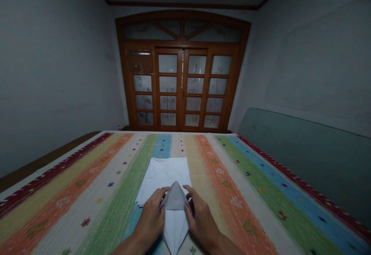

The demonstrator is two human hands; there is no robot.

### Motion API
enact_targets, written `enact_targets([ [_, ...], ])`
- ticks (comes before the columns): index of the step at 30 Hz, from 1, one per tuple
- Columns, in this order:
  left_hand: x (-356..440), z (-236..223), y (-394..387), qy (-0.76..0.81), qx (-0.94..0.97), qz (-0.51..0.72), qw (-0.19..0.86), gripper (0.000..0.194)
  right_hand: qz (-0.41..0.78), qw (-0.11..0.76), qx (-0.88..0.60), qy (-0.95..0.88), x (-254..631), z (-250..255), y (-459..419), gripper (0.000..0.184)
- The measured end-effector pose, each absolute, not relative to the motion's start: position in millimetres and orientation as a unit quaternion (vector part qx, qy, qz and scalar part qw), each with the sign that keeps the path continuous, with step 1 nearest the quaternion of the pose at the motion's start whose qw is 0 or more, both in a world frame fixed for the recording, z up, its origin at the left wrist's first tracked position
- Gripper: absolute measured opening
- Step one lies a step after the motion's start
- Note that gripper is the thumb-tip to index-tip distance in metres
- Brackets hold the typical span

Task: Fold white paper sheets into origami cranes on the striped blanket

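A folded sheet of white paper lies on the striped cover in front of me, with a wide flat part at the far end. Its near part narrows to a point toward me, and a pointed, shaded flap stands up at the middle. My left hand grips the paper's left side beside the flap. My right hand holds the right side, fingers curved over the edge. The hands hide part of the paper's sides.
The paper rests on a rainbow-striped woven cover over a bed or low platform. A grey-green padded board runs along the right wall. Glazed wooden doors stand beyond the far edge, with a wooden floor at left.
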State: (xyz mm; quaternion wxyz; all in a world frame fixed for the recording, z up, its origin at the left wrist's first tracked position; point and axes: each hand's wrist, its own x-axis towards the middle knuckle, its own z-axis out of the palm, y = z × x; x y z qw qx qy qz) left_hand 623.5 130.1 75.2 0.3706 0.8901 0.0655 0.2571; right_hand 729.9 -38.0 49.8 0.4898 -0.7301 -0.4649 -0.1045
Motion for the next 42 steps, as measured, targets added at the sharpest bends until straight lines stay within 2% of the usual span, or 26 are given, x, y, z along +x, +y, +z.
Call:
enact_targets([
  [4, 624, 67, 135, 0.069, 0.895, 0.261, 0.354, 0.064, -0.115, 0.492, -0.727, -0.465, 730, 46, -38, 0.047],
  [9, 621, 66, 137, 0.080, 0.916, 0.235, 0.314, 0.065, -0.126, 0.492, -0.729, -0.460, 731, 43, -37, 0.047],
  [18, 620, 63, 134, 0.044, 0.910, 0.247, 0.329, 0.077, -0.124, 0.496, -0.725, -0.461, 729, 45, -38, 0.045],
  [24, 621, 76, 128, 0.047, 0.890, 0.248, 0.380, 0.069, -0.102, 0.499, -0.716, -0.478, 727, 52, -39, 0.044],
  [29, 622, 84, 128, 0.085, 0.861, 0.197, 0.461, 0.045, -0.067, 0.517, -0.721, -0.458, 726, 56, -39, 0.042],
  [34, 625, 77, 136, 0.090, 0.814, 0.182, 0.545, 0.049, -0.019, 0.540, -0.722, -0.432, 729, 60, -38, 0.036],
  [42, 621, 68, 139, 0.102, 0.879, 0.194, 0.424, 0.054, 0.060, 0.589, -0.680, -0.434, 737, 61, -43, 0.037],
])
